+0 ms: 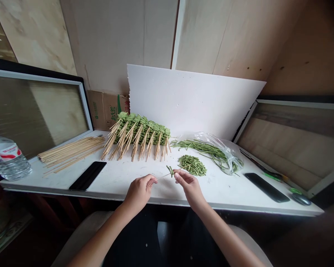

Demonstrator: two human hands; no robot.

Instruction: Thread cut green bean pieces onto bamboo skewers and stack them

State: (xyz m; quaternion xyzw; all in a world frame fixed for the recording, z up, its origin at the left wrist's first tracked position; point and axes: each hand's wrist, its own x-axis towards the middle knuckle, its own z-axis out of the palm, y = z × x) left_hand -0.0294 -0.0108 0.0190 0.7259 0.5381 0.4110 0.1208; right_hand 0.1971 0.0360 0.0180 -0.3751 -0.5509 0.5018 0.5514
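Observation:
My left hand (140, 190) is closed around the near end of a thin bamboo skewer (163, 176) that points right and away. Two or three short green bean pieces (170, 171) sit threaded on its far part. My right hand (187, 183) pinches at the skewer's tip just right of those pieces; what its fingertips hold is too small to name. Both hands hover over the front of the white table (119, 178). A small heap of cut bean pieces (192, 164) lies just beyond my right hand.
Finished bean skewers (139, 135) are stacked at the back. Bare skewers (72, 151) lie at left, beside a black phone (88, 175) and a water bottle (5, 157). Long beans in a plastic bag (217, 152) lie at right, with another phone (266, 187) and a knife (263, 168).

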